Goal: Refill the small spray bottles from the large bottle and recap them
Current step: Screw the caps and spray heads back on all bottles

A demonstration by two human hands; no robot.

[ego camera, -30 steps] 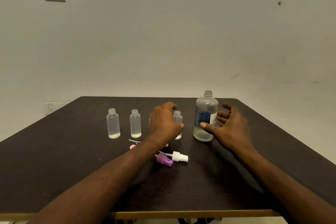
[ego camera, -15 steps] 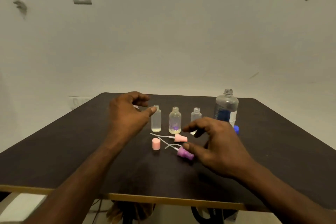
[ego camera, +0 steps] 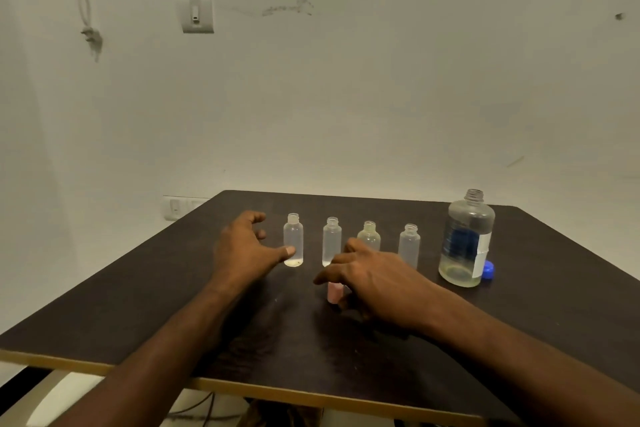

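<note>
Four small clear bottles stand uncapped in a row on the dark table (ego camera: 519, 315): the first bottle (ego camera: 293, 239), the second bottle (ego camera: 331, 240), the third bottle (ego camera: 369, 235) and the fourth bottle (ego camera: 409, 245). Each holds a little liquid at the bottom. The large bottle (ego camera: 467, 239) stands uncapped to their right, its blue cap (ego camera: 488, 270) beside its base. My left hand (ego camera: 242, 250) is spread beside the first bottle, thumb against it. My right hand (ego camera: 374, 279) lies fingers-down by an upright pink cap (ego camera: 334, 292) and hides the spray heads; I cannot see whether it grips one.
The table's front edge (ego camera: 263, 392) runs near my forearms. A white wall stands close behind the table, with a switch plate (ego camera: 196, 15) and a hanging cable (ego camera: 90, 35) high on the left. Sockets (ego camera: 175, 207) sit at the table's back-left corner.
My view has swung left and all four bottles now show. My right hand moved forward and left over the spray heads. My left hand opened beside the first bottle.
</note>
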